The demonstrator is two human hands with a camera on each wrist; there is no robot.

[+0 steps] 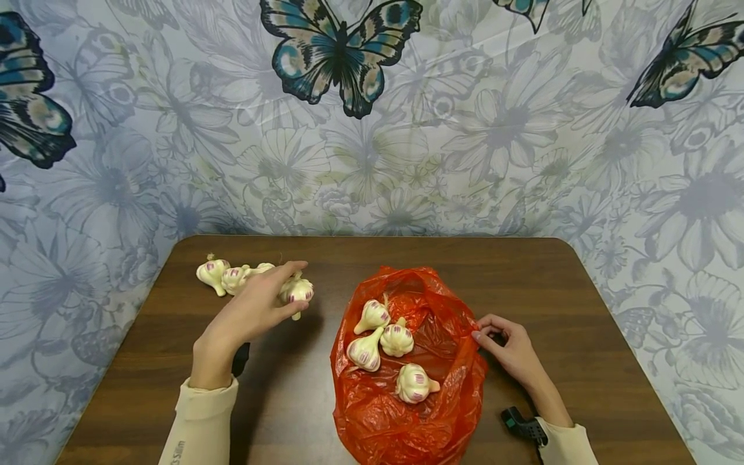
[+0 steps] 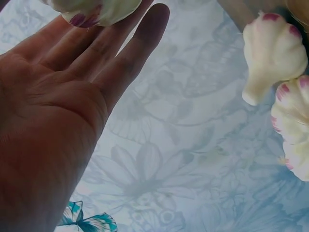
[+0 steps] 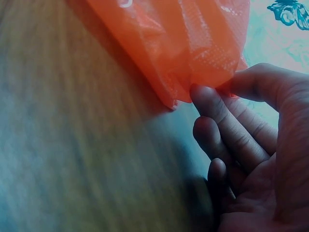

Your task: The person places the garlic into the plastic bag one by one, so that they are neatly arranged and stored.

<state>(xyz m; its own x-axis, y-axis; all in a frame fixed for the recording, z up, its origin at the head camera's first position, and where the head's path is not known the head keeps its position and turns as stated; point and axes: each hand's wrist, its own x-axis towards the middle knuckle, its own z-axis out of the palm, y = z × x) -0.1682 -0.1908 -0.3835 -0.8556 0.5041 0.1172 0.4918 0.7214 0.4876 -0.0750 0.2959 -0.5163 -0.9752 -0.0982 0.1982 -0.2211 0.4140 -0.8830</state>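
Between the thumb and fingers of my left hand (image 1: 252, 310) is a garlic bulb (image 1: 298, 292), white with purple marks. The left wrist view shows the underside of this bulb (image 2: 104, 12) at the fingers, cut off by the frame's top. A red plastic bag (image 1: 407, 429) lies spread in the middle, with several garlic bulbs (image 1: 414, 383) resting in it. On the bag's right side, my right hand (image 1: 514, 352) pinches its rim with thumb and index finger. The right wrist view gives a closer look at that pinched red plastic (image 3: 203, 63).
More garlic bulbs (image 1: 212, 274) lie in a row at the table's far left, partly hidden by the left hand. The brown wooden table (image 1: 540, 278) ends at a wall covering (image 1: 401, 161) with butterflies and flowers. A black wrist device (image 1: 523, 426) sits by the right cuff.
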